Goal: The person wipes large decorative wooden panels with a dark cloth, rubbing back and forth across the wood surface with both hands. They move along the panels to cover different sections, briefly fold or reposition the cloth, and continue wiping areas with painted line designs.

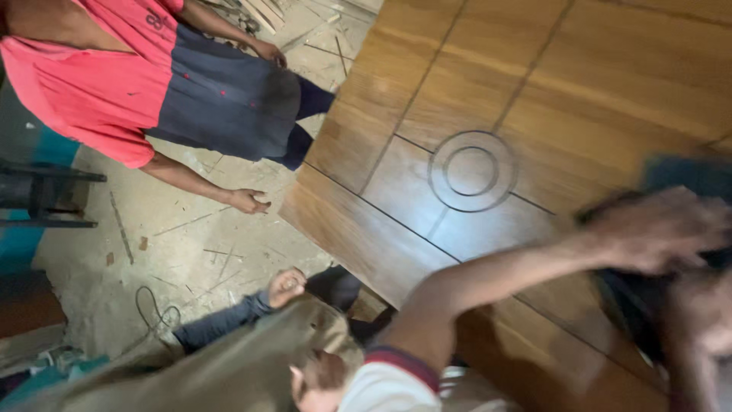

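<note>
A large brown wooden panel (pixel 534 84) with straight grooves and a carved double ring (pixel 470 171) fills the right side. At the far right edge, a blurred hand and forearm, which I take for my right hand (pixel 700 320), sits against a dark blurred object (pixel 629 305) on the panel. Motion blur hides its grip. A co-worker's bare arm (pixel 496 278) with a striped sleeve reaches from the bottom centre, its hand (pixel 656 229) on the same dark object. My left hand is out of view.
A person in a red shirt and dark shorts (pixel 152 84) stands at the upper left on a dusty concrete floor (pixel 175 252) with wood scraps and a cable (pixel 156 313). Another person in an olive top (pixel 229 366) crouches at the bottom by the panel's edge.
</note>
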